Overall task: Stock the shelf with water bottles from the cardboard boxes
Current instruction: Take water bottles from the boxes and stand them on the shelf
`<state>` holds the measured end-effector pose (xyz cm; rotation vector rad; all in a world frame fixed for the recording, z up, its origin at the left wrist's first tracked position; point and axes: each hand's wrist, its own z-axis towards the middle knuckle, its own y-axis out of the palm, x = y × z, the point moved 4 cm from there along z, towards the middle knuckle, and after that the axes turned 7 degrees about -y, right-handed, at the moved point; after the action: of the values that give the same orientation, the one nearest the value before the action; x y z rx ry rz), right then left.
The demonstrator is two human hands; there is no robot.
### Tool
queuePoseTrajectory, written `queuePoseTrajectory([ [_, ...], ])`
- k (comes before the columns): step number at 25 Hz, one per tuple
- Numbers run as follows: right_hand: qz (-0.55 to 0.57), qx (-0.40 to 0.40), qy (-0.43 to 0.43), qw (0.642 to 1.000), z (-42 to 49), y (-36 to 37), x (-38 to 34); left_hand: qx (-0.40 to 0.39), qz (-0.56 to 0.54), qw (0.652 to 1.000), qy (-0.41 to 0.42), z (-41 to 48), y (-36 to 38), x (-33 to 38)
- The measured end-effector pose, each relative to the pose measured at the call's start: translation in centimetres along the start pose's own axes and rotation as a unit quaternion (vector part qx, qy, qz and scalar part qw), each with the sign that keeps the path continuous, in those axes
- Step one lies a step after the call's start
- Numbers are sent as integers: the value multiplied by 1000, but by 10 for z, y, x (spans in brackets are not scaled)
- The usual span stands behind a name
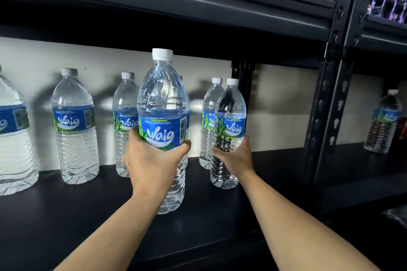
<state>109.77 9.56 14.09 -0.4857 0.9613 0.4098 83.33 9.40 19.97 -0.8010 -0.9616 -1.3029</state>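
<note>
— Head view: what are your hands holding?
— My left hand (152,160) grips a water bottle (163,99) upright over the black shelf (66,215). My right hand (236,158) wraps a second bottle (230,114) standing on the shelf, just beside a third bottle (208,105).

The clear ribbed plastic water bottle (163,103) has a white screw cap (162,54) and a blue label (161,132) with white letters, green leaves and a black barcode. The clear plastic bottle at the right (230,103) shows the same white, blue and green. The black metal shelf board (66,215) is plain, and the flat wall panel (33,55) behind is cream.
</note>
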Motion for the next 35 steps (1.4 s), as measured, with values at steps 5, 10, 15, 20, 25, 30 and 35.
queuePoseTrajectory([
  [5,30,-17,1,999,10,5,7,-2,-1,1000,6,3,8,-3],
  [10,42,-28,4,999,10,7,8,-2,11,1000,14,2,10,-7],
  [15,-47,-98,16,994,-15,3,26,-8,7,1000,17,5,13,-16],
  [20,-433,-281,43,856,-56,-12,63,-8,-3,1000,-12,14,26,-31],
  [25,-463,-289,42,837,-64,-14,52,2,9,999,-33,33,48,-35],
  [30,-479,-284,32,830,-64,-14,52,30,42,998,-18,45,68,-26],
  [35,-480,-284,28,830,-65,-14,50,19,25,999,-17,48,90,-37],
])
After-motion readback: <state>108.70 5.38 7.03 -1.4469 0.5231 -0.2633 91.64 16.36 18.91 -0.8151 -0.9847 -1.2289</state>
